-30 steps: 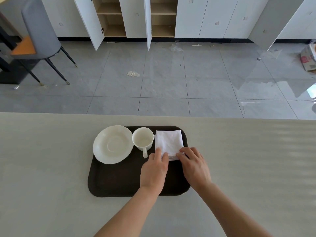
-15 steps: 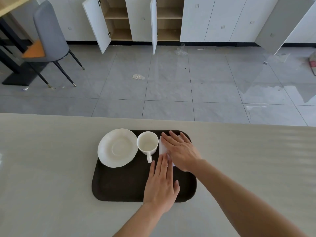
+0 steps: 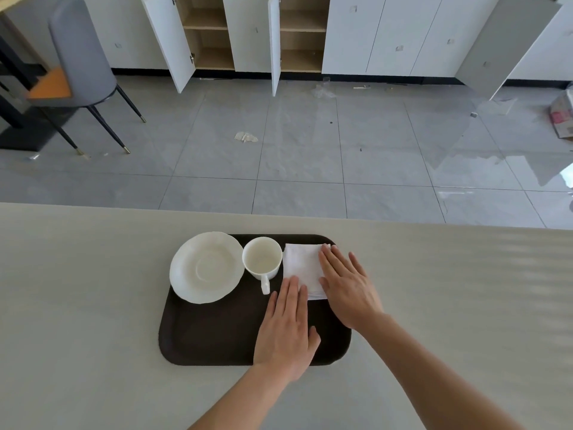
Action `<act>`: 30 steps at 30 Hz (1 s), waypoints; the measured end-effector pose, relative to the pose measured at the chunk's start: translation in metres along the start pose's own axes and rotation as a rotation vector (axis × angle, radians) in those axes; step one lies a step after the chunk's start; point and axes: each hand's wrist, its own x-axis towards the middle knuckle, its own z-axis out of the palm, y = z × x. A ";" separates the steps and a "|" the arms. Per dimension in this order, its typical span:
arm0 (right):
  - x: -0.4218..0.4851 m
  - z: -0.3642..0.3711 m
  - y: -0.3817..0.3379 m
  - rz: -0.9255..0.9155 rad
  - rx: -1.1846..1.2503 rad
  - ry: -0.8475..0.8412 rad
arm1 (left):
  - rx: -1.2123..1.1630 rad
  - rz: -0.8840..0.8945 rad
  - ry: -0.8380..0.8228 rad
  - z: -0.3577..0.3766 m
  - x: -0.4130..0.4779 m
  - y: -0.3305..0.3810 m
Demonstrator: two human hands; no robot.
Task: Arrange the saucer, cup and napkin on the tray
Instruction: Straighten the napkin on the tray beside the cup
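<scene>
A dark brown tray lies on the pale table. At its far left sits a white saucer, overhanging the tray's left rim. A white cup stands upright beside it, handle pointing toward me. A folded white napkin lies at the tray's far right. My right hand rests flat on the napkin's right half, fingers spread. My left hand lies flat on the tray, fingertips touching the napkin's near left corner. Neither hand grips anything.
The table's far edge runs just beyond the tray, with a grey tiled floor below. White cabinets line the far wall, some doors open. A grey chair stands at the far left.
My right hand has slid to the right across the napkin, uncovering its left part. My left hand stays flat at the napkin's near corner.
</scene>
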 end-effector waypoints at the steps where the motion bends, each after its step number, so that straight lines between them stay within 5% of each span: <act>1: 0.000 0.001 0.000 0.000 -0.010 -0.010 | 0.000 -0.003 -0.007 0.000 0.000 0.000; 12: -0.024 -0.016 -0.009 0.054 0.097 0.059 | -0.002 -0.019 -0.009 -0.013 0.020 -0.001; 30: -0.035 -0.011 -0.018 0.134 0.079 -0.063 | -0.003 -0.090 -0.113 -0.008 0.027 0.009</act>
